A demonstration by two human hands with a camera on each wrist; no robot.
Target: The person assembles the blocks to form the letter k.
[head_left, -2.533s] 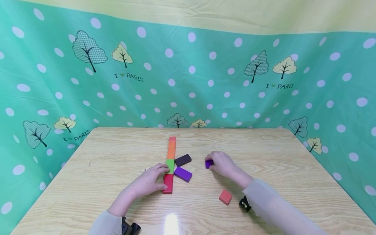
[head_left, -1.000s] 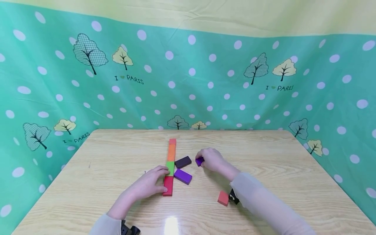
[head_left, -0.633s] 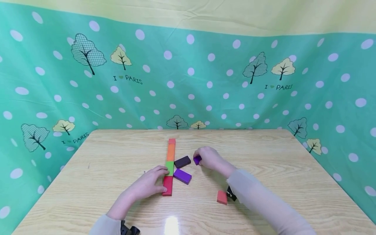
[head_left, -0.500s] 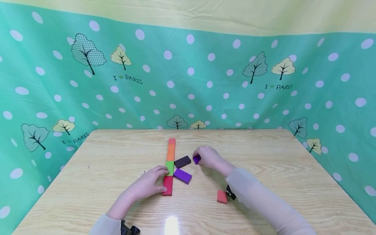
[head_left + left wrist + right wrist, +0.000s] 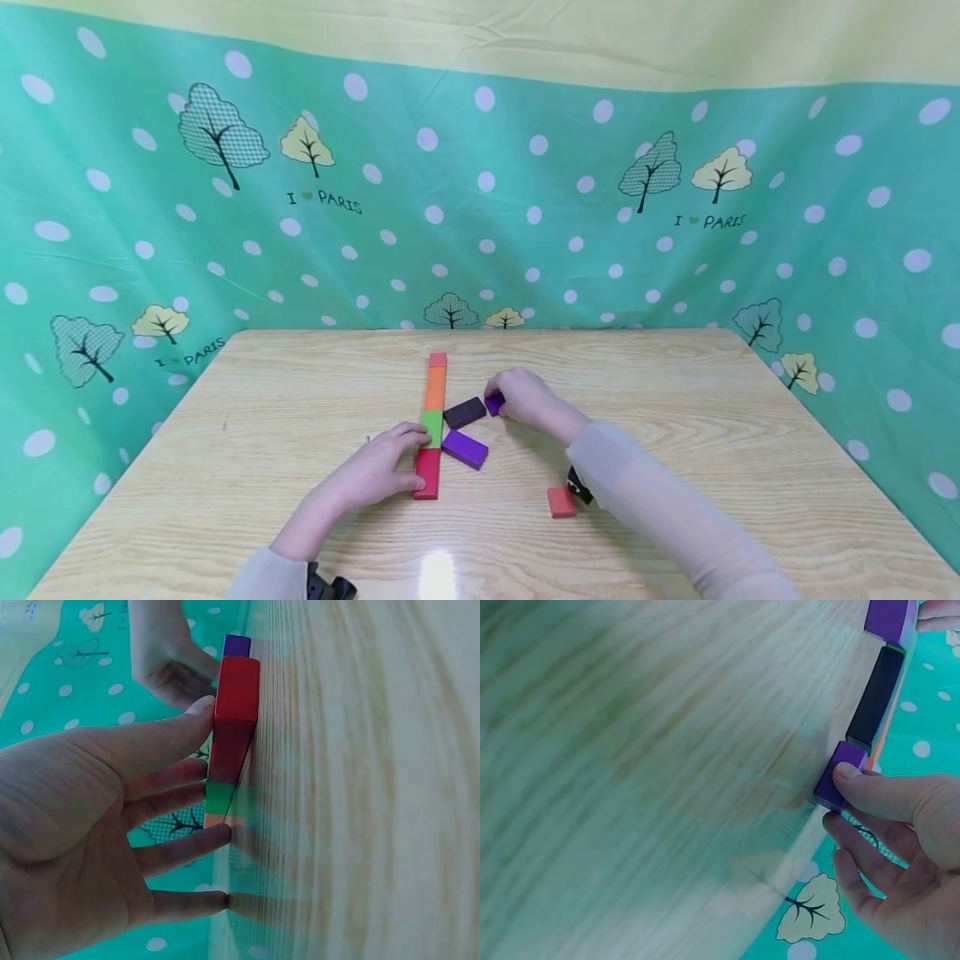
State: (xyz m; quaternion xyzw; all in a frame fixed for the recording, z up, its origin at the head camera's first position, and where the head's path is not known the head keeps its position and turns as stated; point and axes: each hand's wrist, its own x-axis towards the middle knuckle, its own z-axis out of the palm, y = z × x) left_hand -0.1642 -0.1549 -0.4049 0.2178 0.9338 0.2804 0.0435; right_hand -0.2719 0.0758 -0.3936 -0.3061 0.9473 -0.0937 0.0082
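A straight row of wooden blocks runs away from me: red (image 5: 428, 477), green (image 5: 434, 423), orange (image 5: 435, 387) and a small coral one (image 5: 437, 359) at the far end. My left hand (image 5: 381, 467) rests along its left side, thumb on the red block and fingers by the green, all fairly straight. Thumb and fingers of my right hand (image 5: 531, 402) pinch a small purple block (image 5: 829, 780). That block sits at the right end of a dark block (image 5: 465, 412), which slants out from the row. A longer purple block (image 5: 465, 448) also angles off the row, nearer me.
A loose coral block (image 5: 560, 502) lies on the wooden table (image 5: 315, 375), close to the camera on my right wrist (image 5: 578, 486). Behind the table hangs a green dotted curtain (image 5: 517, 208) with printed trees.
My right hand has slid the small purple block leftward across the table, up to the dark block's end. The left hand and the row have stayed in place.
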